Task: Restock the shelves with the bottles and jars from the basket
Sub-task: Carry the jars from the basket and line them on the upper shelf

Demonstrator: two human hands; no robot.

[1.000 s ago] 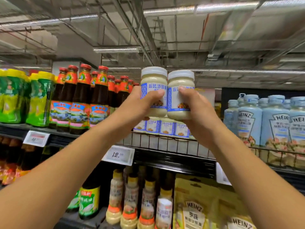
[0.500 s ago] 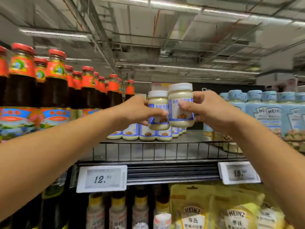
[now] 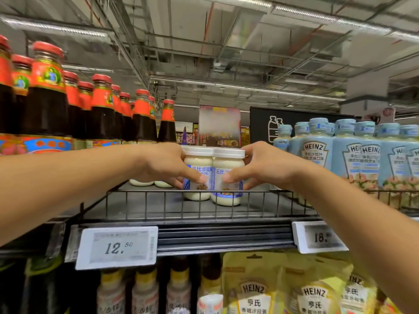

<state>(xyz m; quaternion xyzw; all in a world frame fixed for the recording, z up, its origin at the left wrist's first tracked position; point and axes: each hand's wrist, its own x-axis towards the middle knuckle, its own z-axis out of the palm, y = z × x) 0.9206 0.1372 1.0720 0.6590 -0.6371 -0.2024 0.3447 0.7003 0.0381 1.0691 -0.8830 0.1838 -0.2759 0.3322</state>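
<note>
1. Nearest me: price tag reading 12.50 on the shelf edge, wire rail just above.
2. My left hand grips the left jar, fingers curled round its label. My right hand grips the right jar the same way.
3. Both jars are upright and touching, just behind the rail. Can't tell if the bottoms are seated.
4. Farther: other jars behind my left hand, dark bottles left, pale blue bottles right.
</note>
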